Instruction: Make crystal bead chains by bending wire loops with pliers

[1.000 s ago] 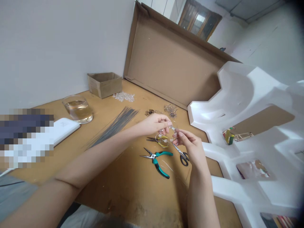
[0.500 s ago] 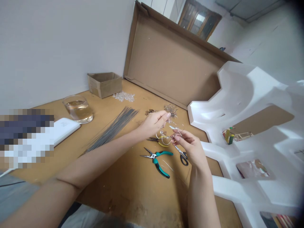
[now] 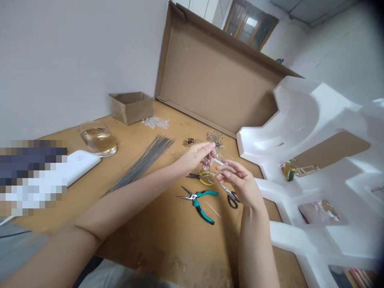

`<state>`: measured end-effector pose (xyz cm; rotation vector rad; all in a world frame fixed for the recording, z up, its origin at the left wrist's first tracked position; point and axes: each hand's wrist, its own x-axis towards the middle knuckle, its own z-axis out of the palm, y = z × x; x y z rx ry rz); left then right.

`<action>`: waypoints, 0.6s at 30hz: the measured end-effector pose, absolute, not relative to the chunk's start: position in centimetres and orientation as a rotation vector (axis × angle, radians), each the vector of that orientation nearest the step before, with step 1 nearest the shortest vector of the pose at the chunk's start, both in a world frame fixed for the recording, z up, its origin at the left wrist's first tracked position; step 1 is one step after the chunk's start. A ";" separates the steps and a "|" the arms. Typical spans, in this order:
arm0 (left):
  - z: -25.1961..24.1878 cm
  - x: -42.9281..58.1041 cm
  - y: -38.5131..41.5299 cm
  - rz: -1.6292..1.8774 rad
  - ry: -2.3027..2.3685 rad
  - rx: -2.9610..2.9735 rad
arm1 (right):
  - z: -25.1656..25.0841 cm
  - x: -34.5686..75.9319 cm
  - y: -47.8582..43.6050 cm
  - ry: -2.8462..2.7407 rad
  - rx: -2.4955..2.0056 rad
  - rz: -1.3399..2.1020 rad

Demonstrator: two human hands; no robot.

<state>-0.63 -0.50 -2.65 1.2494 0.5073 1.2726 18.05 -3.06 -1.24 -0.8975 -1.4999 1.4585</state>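
My left hand pinches the upper left part of a looped wire piece with clear beads. Its other side is between the fingertips of my right hand. Both hands are held over the wooden table, close together. Beneath them lie yellow-handled pliers, partly hidden by the left hand and the wire. Teal-handled pliers rest nearer to me with their jaws apart. Black-handled scissors lie below my right hand, partly covered by it.
A bundle of grey wires lies left of the hands. Behind are a small cardboard box, clear beads, and a pile of wire pieces. A glass and a white device stand left; white foam is right.
The beaded wire piece has shifted and turned between my hands, showing more beads near the left fingers. My right fingers have spread slightly. The tools stay where they were.
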 end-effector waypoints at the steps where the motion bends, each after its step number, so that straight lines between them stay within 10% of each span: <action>1: -2.6 -0.7 -0.5 1.253 0.516 1.252 | -1.2 18.1 -3.0 -1.497 -0.908 1.447; 18: -2.0 -1.6 -0.1 1.211 0.672 1.359 | -1.2 18.5 -2.9 -1.482 -1.006 1.344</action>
